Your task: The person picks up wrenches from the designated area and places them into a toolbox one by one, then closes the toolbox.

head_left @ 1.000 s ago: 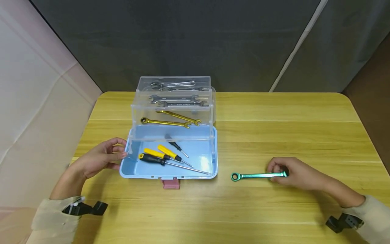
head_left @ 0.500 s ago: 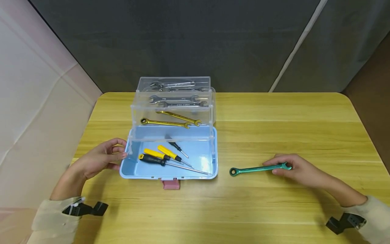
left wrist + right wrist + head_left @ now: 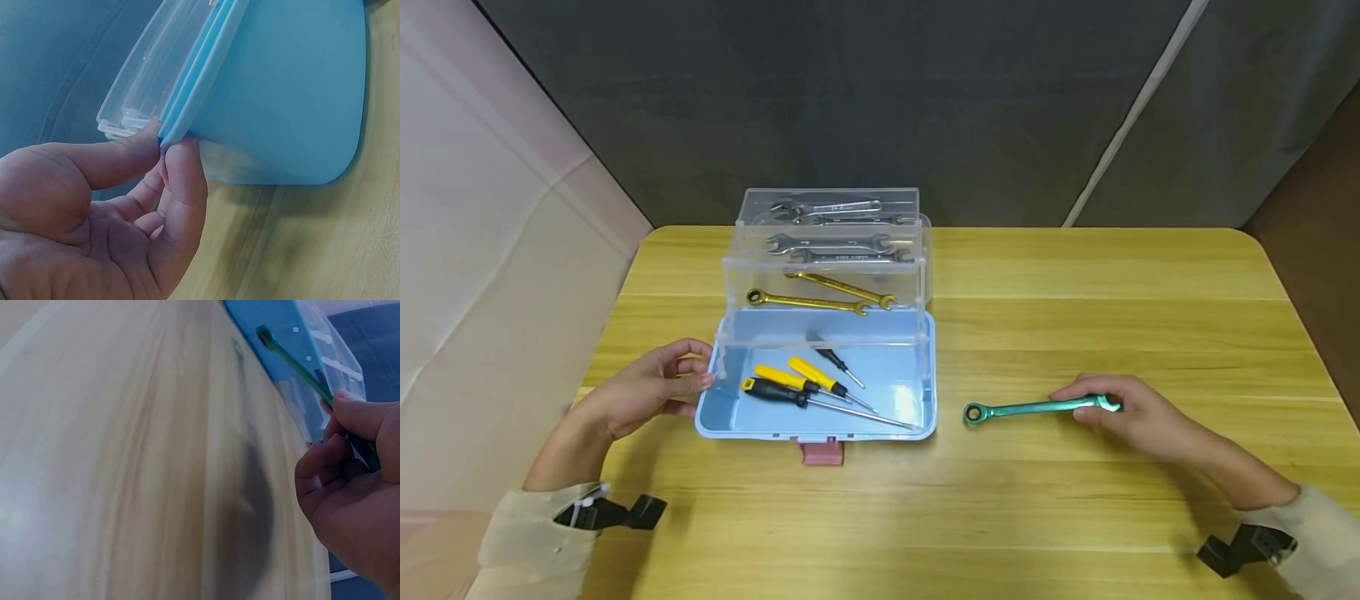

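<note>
A light blue toolbox stands with its clear tiers unfolded toward the back. My left hand pinches the rim at its left side; in the left wrist view the thumb and forefinger meet on that rim. To the right of the box, my right hand holds a green ratchet wrench near its open end, the ring end pointing left at the box. In the right wrist view the wrench is off the table, its shadow on the wood below.
Inside the box lie several screwdrivers with yellow or black handles. Gold wrenches and silver wrenches lie in the clear trays. A pink latch hangs at the front. A dark curtain rises behind the wooden table.
My right hand has lifted the green wrench slightly and moved it a little toward the back, its grip shifting along the way. The left hand and toolbox stay put.
</note>
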Tool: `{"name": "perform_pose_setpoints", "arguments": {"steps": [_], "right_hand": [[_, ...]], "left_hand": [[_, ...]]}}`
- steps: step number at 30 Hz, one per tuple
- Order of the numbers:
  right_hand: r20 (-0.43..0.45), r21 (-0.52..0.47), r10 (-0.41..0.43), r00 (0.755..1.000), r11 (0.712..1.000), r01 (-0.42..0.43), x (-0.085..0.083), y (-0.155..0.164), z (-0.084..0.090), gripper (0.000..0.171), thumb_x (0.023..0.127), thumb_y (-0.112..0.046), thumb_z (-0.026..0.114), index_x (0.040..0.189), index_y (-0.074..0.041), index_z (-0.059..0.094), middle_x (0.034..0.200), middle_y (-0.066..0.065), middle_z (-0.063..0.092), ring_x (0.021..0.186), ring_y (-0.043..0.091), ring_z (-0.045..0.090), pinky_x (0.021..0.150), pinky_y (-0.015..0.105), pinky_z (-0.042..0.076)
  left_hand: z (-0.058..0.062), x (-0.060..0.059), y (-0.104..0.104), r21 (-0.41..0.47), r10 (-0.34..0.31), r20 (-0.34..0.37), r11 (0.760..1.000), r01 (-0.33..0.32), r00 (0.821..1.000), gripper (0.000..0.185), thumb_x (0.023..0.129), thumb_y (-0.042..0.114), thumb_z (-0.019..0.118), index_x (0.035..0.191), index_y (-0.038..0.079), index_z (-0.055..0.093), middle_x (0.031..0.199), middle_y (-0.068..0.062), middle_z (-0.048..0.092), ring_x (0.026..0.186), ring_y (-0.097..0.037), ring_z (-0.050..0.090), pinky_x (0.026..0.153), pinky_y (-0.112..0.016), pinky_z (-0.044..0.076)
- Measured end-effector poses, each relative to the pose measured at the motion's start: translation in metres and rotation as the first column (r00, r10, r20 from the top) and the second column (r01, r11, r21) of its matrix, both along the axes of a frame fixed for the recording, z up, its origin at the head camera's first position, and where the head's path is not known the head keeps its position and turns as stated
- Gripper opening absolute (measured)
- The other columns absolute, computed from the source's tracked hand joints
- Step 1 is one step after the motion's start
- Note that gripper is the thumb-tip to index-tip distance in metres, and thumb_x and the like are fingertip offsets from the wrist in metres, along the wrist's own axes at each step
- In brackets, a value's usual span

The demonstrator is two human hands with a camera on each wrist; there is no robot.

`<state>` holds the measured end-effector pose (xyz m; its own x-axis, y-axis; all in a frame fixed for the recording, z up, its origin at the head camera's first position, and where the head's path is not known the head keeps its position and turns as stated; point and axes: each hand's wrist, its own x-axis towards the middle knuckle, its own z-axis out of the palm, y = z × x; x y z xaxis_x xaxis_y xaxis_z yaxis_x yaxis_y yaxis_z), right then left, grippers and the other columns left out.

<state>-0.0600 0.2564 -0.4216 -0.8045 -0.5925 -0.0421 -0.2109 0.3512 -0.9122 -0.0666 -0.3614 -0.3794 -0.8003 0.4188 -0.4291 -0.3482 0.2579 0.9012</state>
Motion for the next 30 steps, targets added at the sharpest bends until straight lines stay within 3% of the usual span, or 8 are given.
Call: {"name": "perform_pose_setpoints", "arguments": {"steps": [10,19,30], "right_hand": [[-0.033,-0.032,-0.029,0.999,0.999,0.028,-0.013,-0.006,0.024,0.028,0.099,0.003,0.062,0.125,-0.002,0.069,0.094,0.008,0.061,0.075,0.017,0.048,0.06,0.031,0.044],[-0.068,-0.125,-0.025,0.997,0.992,0.017,-0.027,-0.022,0.047,0.03,0.097,0.009,0.06,0.125,0.001,0.068,0.084,0.002,0.052,0.07,0.019,0.044,0.057,0.032,0.04],[0.0,-0.133,-0.099,0.995,0.986,0.098,-0.037,-0.06,0.065,0.026,0.1,-0.001,0.062,0.125,-0.001,0.069,0.083,0.006,0.052,0.071,0.021,0.046,0.058,0.032,0.038]], "left_hand": [[0.0,0.0,0.0,-0.005,0.005,0.0,1.0,-0.005,1.0,0.019,0.104,0.002,0.055,0.12,0.01,0.048,0.1,-0.001,0.065,0.083,-0.016,0.068,0.069,-0.031,0.061],[0.001,-0.001,0.001,-0.026,0.014,0.004,1.0,-0.014,1.0,0.02,0.104,0.003,0.056,0.12,0.008,0.047,0.101,-0.001,0.065,0.083,-0.017,0.069,0.069,-0.031,0.061],[0.001,-0.001,0.001,0.0,0.008,0.005,1.0,-0.008,1.0,0.019,0.104,0.002,0.056,0.119,0.01,0.048,0.1,-0.001,0.065,0.083,-0.016,0.069,0.069,-0.031,0.061]]}}
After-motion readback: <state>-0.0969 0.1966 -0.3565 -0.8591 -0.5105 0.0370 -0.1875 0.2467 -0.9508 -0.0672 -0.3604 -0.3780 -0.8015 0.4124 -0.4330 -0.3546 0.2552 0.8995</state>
